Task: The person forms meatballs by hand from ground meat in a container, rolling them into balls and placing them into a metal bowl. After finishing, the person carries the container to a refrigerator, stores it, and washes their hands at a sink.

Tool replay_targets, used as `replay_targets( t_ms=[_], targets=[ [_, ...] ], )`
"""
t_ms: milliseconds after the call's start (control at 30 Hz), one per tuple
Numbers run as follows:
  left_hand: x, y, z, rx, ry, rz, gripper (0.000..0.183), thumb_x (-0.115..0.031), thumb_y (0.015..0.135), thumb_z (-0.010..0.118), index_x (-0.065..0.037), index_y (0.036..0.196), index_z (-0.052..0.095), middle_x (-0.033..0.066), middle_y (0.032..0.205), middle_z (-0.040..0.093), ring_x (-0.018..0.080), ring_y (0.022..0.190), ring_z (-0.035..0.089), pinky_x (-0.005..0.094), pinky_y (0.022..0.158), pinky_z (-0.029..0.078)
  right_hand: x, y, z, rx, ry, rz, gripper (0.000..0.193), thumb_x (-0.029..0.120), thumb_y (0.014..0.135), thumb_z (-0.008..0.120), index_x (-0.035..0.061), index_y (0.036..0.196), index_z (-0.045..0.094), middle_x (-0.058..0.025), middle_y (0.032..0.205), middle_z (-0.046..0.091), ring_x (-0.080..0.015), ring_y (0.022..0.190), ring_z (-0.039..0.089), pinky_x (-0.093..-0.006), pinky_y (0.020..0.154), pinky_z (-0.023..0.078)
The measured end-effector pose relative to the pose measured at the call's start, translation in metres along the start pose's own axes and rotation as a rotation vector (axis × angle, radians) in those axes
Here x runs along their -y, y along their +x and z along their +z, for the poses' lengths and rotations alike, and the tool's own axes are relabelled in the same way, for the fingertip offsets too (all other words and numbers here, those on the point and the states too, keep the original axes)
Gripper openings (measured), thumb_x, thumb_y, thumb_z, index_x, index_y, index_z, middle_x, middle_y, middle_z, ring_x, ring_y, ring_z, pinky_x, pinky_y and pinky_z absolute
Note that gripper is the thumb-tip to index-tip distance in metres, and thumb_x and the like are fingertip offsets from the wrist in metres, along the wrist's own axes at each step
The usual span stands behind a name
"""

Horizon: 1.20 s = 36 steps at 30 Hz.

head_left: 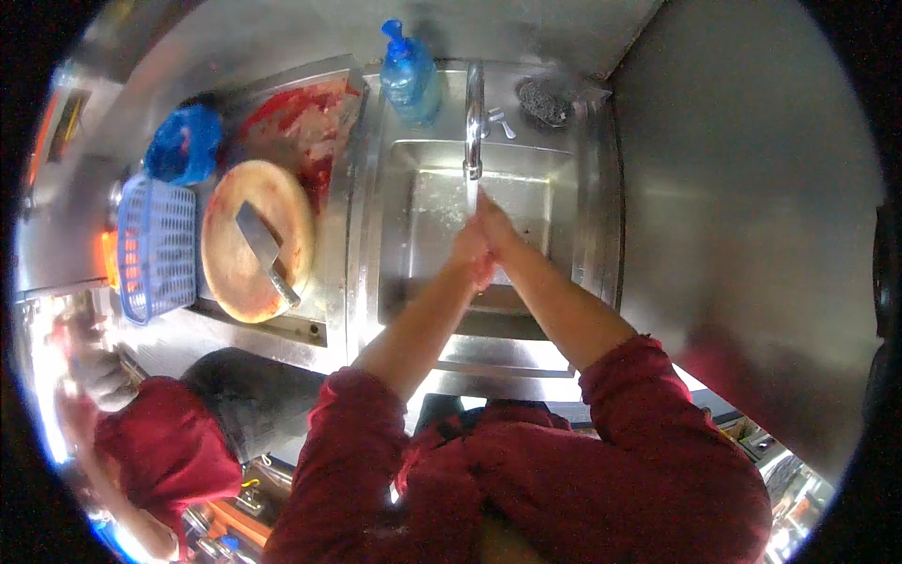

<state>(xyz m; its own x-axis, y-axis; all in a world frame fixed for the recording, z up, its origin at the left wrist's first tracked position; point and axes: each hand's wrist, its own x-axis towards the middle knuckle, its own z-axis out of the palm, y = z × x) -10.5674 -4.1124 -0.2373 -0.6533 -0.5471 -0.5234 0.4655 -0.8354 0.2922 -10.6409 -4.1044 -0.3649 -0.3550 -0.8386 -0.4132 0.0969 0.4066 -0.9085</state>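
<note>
My left hand [468, 246] and my right hand [494, 226] are pressed together over a steel sink [395, 216], under the curved chrome tap [475, 113]. A stream of water [473, 195] runs from the spout onto them. Some reddish fingertips [484, 271] show curled below the joined hands, but I cannot make out which hand they belong to. The other fingers overlap and are hidden. No tool or other object is visible in either hand. Foamy water lies on the sink floor.
Left of the sink, a cleaver [258, 240] lies on a round chopping board [225, 282], beside a blue plastic basket [158, 249] and a blue bag [185, 146]. A blue pump bottle [411, 85] and a dark scourer [542, 101] stand behind. Another person's red sleeve [169, 442] is lower left.
</note>
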Motion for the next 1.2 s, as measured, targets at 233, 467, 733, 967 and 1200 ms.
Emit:
replay_targets(
  t_ms=[233,467,733,967,1200],
  targets=[
    [0.010,-0.004,-0.029,-0.104,0.165,0.142,0.030,-0.039,0.094,0.046,-0.009,0.091,0.053,0.0024,0.079,0.052,0.0156,0.067,0.053,0.0290,0.054,0.044,0.108,-0.068,0.008,0.096,0.365,0.289,0.058,0.055,0.092,0.041,0.0048,0.121,0.050,-0.0168,0.104,0.060,-0.0305,0.100,0.055,-0.0399,0.086,0.044],
    [0.014,-0.011,0.031,-0.308,0.214,0.057,0.036,-0.033,0.097,0.042,-0.005,0.117,0.050,0.0075,0.103,0.055,0.0208,0.095,0.054,0.0362,0.078,0.046,0.115,-0.052,-0.016,0.087,0.466,0.443,0.063,0.056,0.092,0.037,0.0005,0.118,0.051,-0.0192,0.111,0.057,-0.0301,0.106,0.053,-0.0381,0.092,0.039],
    [0.004,0.007,0.013,-0.336,0.178,0.042,0.035,-0.036,0.093,0.047,-0.007,0.114,0.052,0.0060,0.104,0.056,0.0185,0.087,0.053,0.0351,0.075,0.045,0.109,-0.047,0.004,0.034,0.349,0.191,0.063,0.056,0.093,0.035,0.0012,0.121,0.050,-0.0159,0.114,0.056,-0.0286,0.107,0.051,-0.0374,0.093,0.038],
    [-0.006,0.029,-0.040,-0.229,1.190,0.237,0.046,-0.036,0.092,0.046,-0.007,0.128,0.044,0.0072,0.106,0.060,0.0188,0.092,0.058,0.0329,0.071,0.049,0.079,-0.017,-0.010,0.026,-0.652,-0.292,0.050,0.043,0.095,0.036,0.0003,0.111,0.056,-0.0178,0.110,0.058,-0.0320,0.111,0.051,-0.0363,0.091,0.042],
    [0.001,0.051,-0.070,-0.154,1.633,0.356,0.042,-0.032,0.089,0.048,-0.011,0.126,0.048,0.0107,0.116,0.056,0.0222,0.105,0.055,0.0364,0.086,0.044,0.111,-0.086,0.002,0.038,-0.903,-0.832,0.031,0.025,0.083,0.052,0.0008,0.101,0.060,-0.0235,0.100,0.057,-0.0377,0.100,0.053,-0.0489,0.089,0.041]
  ],
)
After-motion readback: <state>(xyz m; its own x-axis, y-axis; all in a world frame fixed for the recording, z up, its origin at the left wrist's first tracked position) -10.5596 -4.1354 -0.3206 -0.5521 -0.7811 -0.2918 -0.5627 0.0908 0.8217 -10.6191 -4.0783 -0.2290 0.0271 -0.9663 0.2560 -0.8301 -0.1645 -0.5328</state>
